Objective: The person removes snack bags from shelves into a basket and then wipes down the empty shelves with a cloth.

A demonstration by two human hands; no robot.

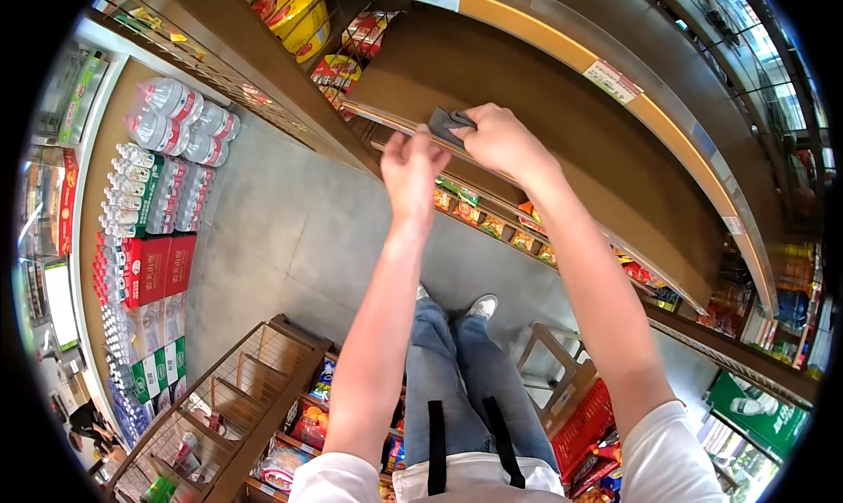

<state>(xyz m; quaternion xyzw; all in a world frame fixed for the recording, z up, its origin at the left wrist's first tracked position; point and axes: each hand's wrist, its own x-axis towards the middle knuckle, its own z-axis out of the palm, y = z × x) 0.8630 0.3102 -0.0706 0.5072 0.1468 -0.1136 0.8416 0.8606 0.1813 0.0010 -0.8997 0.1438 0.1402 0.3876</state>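
A dark grey cloth is bunched up in my right hand, which is closed on it at the front edge of a brown shelf board. Just to the left, my left hand is raised at the same edge, its fingers loosely bent and apart. Its fingertips are close to the cloth; whether they touch the cloth or the edge I cannot tell. Nothing shows in that hand.
Yellow noodle tubs and red snack packets stand at the shelf's left end. Bagged snacks fill a lower shelf. Behind me are a snack rack and a red basket. Water bottles line the left wall.
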